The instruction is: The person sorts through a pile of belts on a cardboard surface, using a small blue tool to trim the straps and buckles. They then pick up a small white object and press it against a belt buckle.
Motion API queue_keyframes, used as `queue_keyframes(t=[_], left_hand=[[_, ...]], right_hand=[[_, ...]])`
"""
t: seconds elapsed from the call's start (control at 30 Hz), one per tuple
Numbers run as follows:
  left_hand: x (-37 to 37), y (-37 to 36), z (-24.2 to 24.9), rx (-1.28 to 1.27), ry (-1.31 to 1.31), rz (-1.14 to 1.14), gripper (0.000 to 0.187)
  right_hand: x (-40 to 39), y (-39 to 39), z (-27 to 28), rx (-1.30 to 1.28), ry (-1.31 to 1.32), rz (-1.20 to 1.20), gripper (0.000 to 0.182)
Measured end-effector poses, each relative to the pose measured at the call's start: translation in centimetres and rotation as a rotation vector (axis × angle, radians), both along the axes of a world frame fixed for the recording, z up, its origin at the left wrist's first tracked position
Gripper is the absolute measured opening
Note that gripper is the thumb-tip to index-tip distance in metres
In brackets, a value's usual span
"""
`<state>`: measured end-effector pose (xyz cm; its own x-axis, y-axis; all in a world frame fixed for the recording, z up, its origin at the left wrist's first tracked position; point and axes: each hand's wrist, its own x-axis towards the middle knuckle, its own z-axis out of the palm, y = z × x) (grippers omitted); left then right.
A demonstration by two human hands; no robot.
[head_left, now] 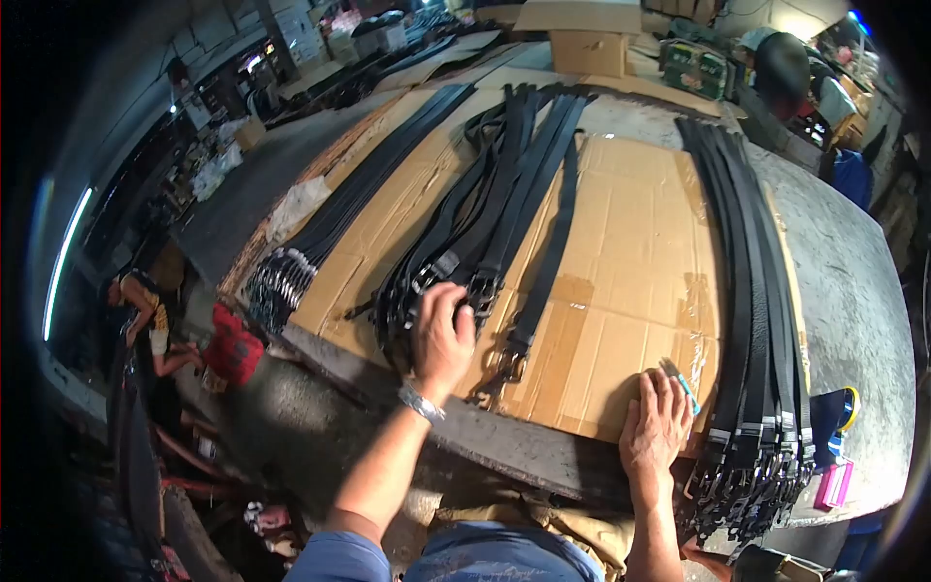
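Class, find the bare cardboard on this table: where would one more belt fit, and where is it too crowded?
Bare cardboard lies between the single belt and the right belt row, above the right hand. A narrower strip runs between the left belt row and the middle pile. The buckle ends under the left hand are crowded.

A grey worktable carries flattened cardboard sheets; three groups of black belts lie on the cardboard.
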<state>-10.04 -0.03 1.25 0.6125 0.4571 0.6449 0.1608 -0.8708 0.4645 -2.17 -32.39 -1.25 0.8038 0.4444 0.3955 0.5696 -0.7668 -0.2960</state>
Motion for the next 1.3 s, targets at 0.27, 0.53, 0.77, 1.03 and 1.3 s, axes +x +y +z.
queue_keyframes(t=[0.27, 0.53, 0.77, 1.03, 1.3], left_hand=[[7.7, 10.1, 0.0, 0.018, 0.501, 0.151, 0.040], [9.2, 8.6, 0.3, -0.075, 0.723, 0.281, 0.040], [7.3, 9.4, 3.1, 0.118, 0.551, 0.457, 0.071], [4.1, 15.5, -1.3, -0.305, 0.677, 0.435, 0.066], [4.2, 11.7, 0.8, -0.225, 0.704, 0.533, 0.051]], right_hand=[[-0.3, -0.2, 0.1, 0.054, 0.006, -0.003, 0.045], [-0.2, 0.0, 0.4, 0.037, 0.035, 0.010, 0.044], [-0.1, 0.0, 0.0, 0.021, 0.025, 0.007, 0.043], [0.0, 0.0, -0.1, 0.006, 0.059, 0.003, 0.043], [0.0, -0.1, -0.3, -0.027, 0.017, -0.008, 0.042]])
